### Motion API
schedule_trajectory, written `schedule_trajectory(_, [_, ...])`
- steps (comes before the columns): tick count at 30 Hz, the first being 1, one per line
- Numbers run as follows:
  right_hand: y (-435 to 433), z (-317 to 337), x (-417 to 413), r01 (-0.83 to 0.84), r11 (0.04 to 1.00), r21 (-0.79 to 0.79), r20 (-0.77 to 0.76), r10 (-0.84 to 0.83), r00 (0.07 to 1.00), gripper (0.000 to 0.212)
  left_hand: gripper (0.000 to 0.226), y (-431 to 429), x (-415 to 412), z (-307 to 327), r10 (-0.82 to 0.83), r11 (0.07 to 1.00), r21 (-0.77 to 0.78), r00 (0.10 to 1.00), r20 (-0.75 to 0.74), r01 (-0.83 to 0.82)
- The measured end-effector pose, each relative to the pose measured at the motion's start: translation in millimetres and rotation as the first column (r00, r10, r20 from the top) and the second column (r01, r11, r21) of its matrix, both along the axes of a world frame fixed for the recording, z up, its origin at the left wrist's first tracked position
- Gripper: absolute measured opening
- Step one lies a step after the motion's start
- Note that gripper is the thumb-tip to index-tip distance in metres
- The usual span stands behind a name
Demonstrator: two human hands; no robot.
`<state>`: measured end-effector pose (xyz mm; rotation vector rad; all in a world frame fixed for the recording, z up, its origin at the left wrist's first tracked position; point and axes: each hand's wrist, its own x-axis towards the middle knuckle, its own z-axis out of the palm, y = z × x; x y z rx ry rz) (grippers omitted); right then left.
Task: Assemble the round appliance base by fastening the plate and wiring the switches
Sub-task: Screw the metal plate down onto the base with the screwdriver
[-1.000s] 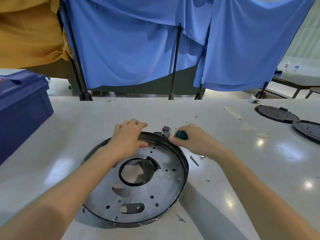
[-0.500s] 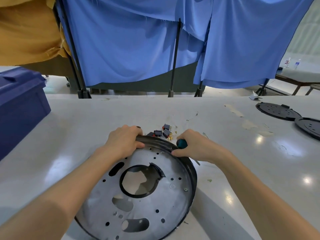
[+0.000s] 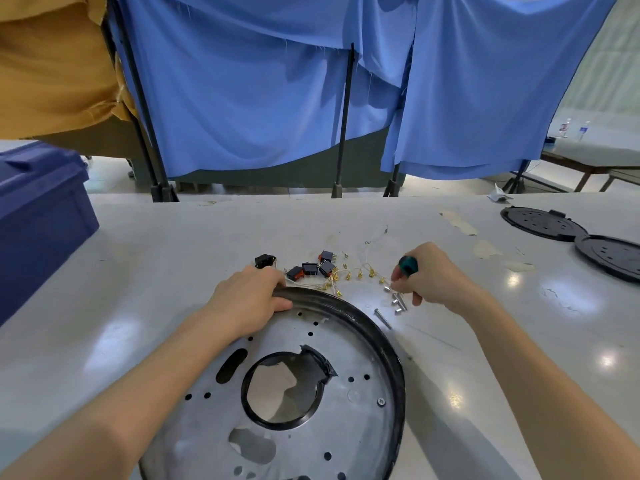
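Gripping the far rim of the round base [image 3: 396,372], the left hand [image 3: 249,299] is seen with its fingers curled over the black edge and its thumb laid on the metal plate [image 3: 346,427] fitted inside. A teal-handled tool [image 3: 408,265] is held in the curled right hand [image 3: 436,278], whose fingertips are lowered onto a small cluster of silver screws [image 3: 398,303] just beneath them; whether one is pinched cannot be told. Black switches [image 3: 310,268] and wires with brass terminals [image 3: 360,273] are scattered between the two hands, just beyond the left fingers. A blue bin [image 3: 38,216] is set well to the left of the left hand.
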<state>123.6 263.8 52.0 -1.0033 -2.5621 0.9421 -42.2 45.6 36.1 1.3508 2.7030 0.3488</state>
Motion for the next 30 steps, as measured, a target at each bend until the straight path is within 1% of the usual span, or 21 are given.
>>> schedule_trajectory(3, [7.1, -11.8, -3.5, 0.028, 0.999, 0.028, 0.129, -0.031, 0.991, 0.012, 0.022, 4.9, 1.0, -0.5, -0.019, 1.0, 0.017, 1.0, 0.008, 0.019])
schedule_trajectory(5, [12.4, -19.4, -5.3, 0.048, 0.997, 0.059, 0.169, -0.057, 0.984, 0.005, 0.021, 6.4, 1.6, -3.0, -0.029, 0.999, 0.013, 1.0, 0.0, 0.029])
schedule_trajectory(7, [15.8, -25.3, -5.2, 0.045, 0.997, 0.06, 0.194, -0.056, 0.979, 0.006, 0.013, 6.5, 1.4, -5.2, -0.041, 0.999, 0.02, 0.999, -0.001, 0.041])
schedule_trajectory(9, [17.5, -29.2, -4.8, 0.023, 0.999, 0.045, 0.208, -0.032, 0.978, 0.014, 0.011, 6.6, 1.8, -5.1, -0.055, 0.998, 0.029, 0.998, -0.009, 0.055])
schedule_trajectory(11, [19.3, -30.5, -4.5, 0.016, 0.999, 0.052, 0.2, -0.027, 0.979, 0.017, 0.011, 7.2, 1.6, -4.5, -0.071, 0.997, 0.028, 0.997, -0.028, 0.072])
schedule_trajectory(13, [22.1, -29.8, -4.3, 0.007, 0.998, 0.062, 0.192, -0.018, 0.981, 0.017, 0.014, 7.9, 1.0, -5.2, -0.083, 0.996, 0.026, 0.996, -0.044, 0.084])
schedule_trajectory(15, [22.8, -28.9, -4.2, -0.02, 0.998, 0.066, 0.221, 0.005, 0.975, 0.015, 0.018, 8.5, 0.4, -5.7, -0.086, 0.996, 0.017, 0.995, -0.049, 0.087])
schedule_trajectory(18, [19.8, -31.5, -4.6, -0.048, 0.995, 0.093, 0.273, 0.021, 0.962, 0.01, 0.017, 8.9, 1.3, -4.0, -0.085, 0.996, -0.006, 0.995, -0.06, 0.084])
schedule_trajectory(21, [14.8, -36.0, -7.4, -0.053, 0.989, 0.139, 0.283, 0.012, 0.959, 0.008, 0.017, 8.6, 1.4, -4.4, -0.09, 0.996, -0.014, 0.994, -0.058, 0.089])
schedule_trajectory(23, [12.3, -35.5, -8.5, -0.059, 0.985, 0.164, 0.296, 0.008, 0.955, 0.01, 0.016, 7.7, 1.2, -3.9, -0.092, 0.996, 0.009, 0.995, -0.036, 0.092])
schedule_trajectory(25, [10.4, -32.9, -7.6, -0.074, 0.983, 0.171, 0.307, 0.018, 0.952, 0.01, 0.029, 5.7, 2.5, -1.5, -0.085, 0.995, 0.045, 0.996, -0.029, 0.086])
schedule_trajectory(26, [9.2, -31.2, -6.4, -0.077, 0.983, 0.166, 0.301, 0.024, 0.953, 0.009, 0.037, 4.5, 4.4, 0.6, -0.088, 0.994, 0.063, 0.992, -0.09, 0.094])
schedule_trajectory(27, [8.1, -29.4, -4.9, -0.077, 0.985, 0.155, 0.284, 0.03, 0.958, 0.008, 0.041, 4.1, 6.8, 2.5, -0.101, 0.989, 0.09, 0.974, -0.201, 0.121])
schedule_trajectory(28, [6.5, -27.4, -2.7, -0.073, 0.988, 0.134, 0.255, 0.036, 0.966, 0.007, 0.04, 3.0, 11.6, 4.9, -0.119, 0.976, 0.136, 0.944, -0.308, 0.168])
schedule_trajectory(29, [4.0, -24.6, -0.2, -0.067, 0.992, 0.102, 0.222, 0.043, 0.974, 0.007, 0.034, 1.1, 19.0, 7.8, -0.145, 0.953, 0.203, 0.924, -0.353, 0.227])
schedule_trajectory(30, [0.4, -21.2, 2.9, -0.069, 0.996, 0.062, 0.191, 0.056, 0.98, 0.008, 0.026, -1.6, 28.3, 11.2, -0.19, 0.93, 0.245, 0.927, -0.323, 0.276])
